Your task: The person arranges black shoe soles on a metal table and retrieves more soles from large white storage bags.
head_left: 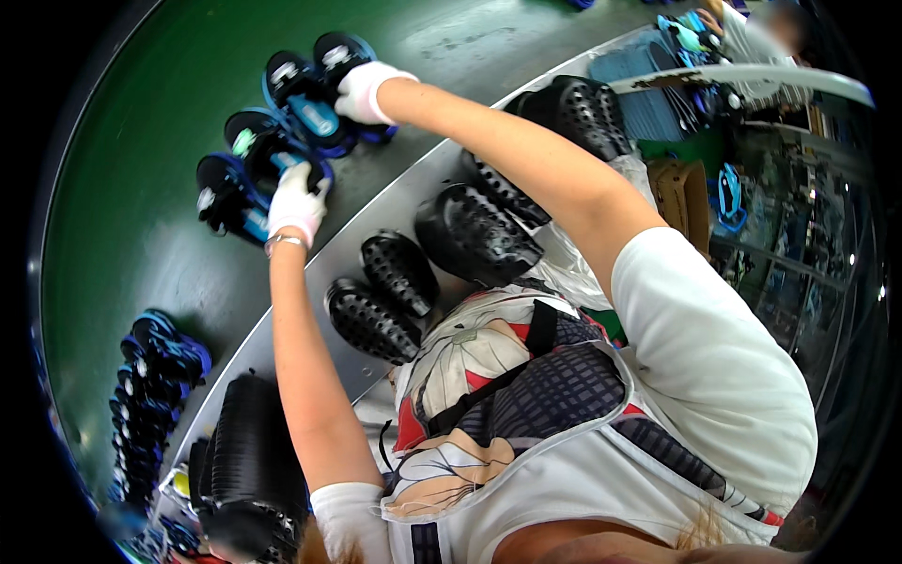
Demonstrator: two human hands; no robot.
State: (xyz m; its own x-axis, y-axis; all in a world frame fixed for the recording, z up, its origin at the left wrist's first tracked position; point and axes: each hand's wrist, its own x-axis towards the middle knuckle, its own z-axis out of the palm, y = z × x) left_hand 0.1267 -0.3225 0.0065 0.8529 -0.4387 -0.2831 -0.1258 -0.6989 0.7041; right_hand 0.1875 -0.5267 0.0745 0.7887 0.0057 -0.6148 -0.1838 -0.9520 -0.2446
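Head view: four blue-black shoes (pixel 315 115); left hand (pixel 299 200), right hand (pixel 368 92) at them; cannot tell if either grip clamped.

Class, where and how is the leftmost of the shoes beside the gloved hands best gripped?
The shoe is probably best gripped by its open end's rim, coming from the near left: the blue insole shows there, and that side faces green surface, while its far side lies close to the next shoe.

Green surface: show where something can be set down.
Bare green surface lies between the touched shoes and the lower-left shoe row, and left of both. Crowded: around left hand and right hand, and the ledge with perforated black pieces.
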